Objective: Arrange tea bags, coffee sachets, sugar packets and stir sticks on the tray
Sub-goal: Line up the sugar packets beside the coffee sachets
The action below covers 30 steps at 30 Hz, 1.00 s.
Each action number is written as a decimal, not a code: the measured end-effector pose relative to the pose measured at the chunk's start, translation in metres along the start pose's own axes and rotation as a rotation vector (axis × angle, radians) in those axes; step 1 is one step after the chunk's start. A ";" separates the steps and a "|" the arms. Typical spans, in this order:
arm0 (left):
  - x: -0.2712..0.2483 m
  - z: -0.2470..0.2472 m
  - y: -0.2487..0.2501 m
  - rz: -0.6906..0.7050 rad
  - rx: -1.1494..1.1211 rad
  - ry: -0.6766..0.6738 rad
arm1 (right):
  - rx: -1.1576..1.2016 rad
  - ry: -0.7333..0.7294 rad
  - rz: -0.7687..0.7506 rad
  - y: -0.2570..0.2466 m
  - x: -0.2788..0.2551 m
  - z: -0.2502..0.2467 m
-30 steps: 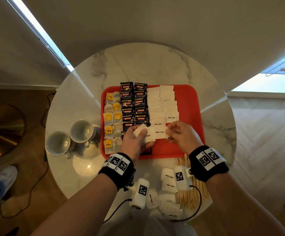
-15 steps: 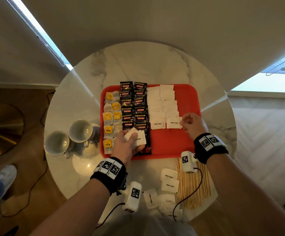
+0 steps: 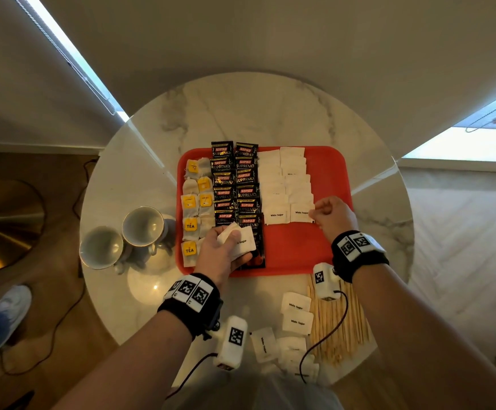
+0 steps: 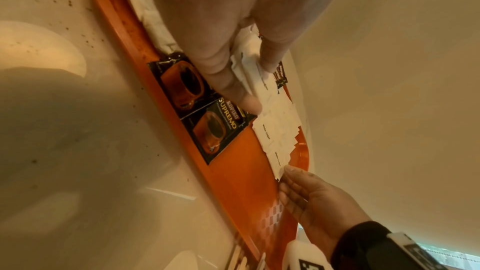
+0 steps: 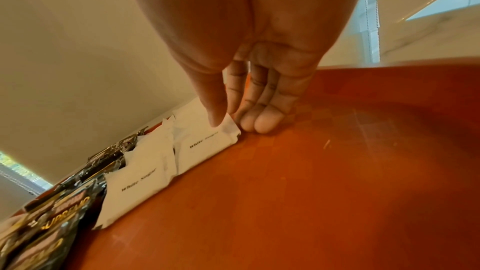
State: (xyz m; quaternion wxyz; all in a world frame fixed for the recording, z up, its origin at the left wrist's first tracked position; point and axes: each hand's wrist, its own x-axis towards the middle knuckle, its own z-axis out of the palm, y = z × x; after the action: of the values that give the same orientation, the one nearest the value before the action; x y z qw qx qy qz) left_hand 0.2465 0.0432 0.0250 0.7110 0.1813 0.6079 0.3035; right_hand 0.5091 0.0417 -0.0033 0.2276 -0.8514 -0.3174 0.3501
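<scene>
On the round marble counter [image 3: 241,113] sits a red tray [image 3: 329,173], filled from its nine o'clock side: tea bags [image 3: 195,208], then two columns of black coffee sachets [image 3: 235,184], then two columns of white sugar packets [image 3: 285,184]. The tray's three o'clock side is bare red.

The left hand [image 3: 221,253] hovers over the tray's near edge, about seven o'clock, its grip closed on a small stack of sugar [image 3: 239,242], thumb on top and fingers beneath; the left wrist view shows the stack [image 4: 249,65] fanned between thumb and fingers.

The right hand [image 3: 332,216] is at the tray's four o'clock, its grip narrow: thumb and fingertips [image 5: 259,122] pinch the corner of the nearest packet [image 5: 207,147] in the right-hand sugar column, which lies flat on the tray.

Off the tray, at six o'clock, loose packets [image 3: 295,313] lie beside a spread of stir sticks [image 3: 341,327]. Two cups [image 3: 122,235] stand at nine o'clock.
</scene>
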 end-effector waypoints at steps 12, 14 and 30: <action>-0.001 0.003 -0.002 -0.069 -0.019 0.039 | -0.397 -0.026 -0.268 -0.030 -0.032 0.043; -0.002 0.001 -0.002 -0.066 -0.027 0.040 | -0.407 -0.018 -0.249 -0.033 -0.033 0.047; 0.000 0.004 -0.001 0.000 0.003 -0.037 | -0.068 -0.326 -0.206 -0.052 -0.082 0.040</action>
State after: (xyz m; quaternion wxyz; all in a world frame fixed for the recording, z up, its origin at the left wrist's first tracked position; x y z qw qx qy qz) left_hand 0.2508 0.0426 0.0254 0.7219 0.1878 0.5950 0.2992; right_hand 0.4142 0.0277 0.0393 0.1786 -0.7536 -0.4472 0.4473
